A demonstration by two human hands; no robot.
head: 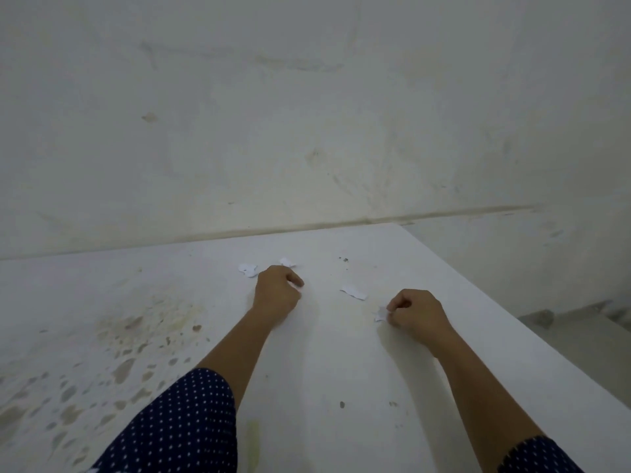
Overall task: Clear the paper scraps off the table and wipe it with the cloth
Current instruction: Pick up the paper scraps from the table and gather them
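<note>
While both hands curl over the white table, the left hand pinches a scrap and the right hand another; loose scraps lie at twelve o'clock, the table's right edge at three.

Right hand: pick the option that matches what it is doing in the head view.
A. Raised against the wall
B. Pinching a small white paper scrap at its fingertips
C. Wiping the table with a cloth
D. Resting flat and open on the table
B: the right hand is curled, its fingertips closed on a small white paper scrap just above the table; no cloth is in view.
</note>
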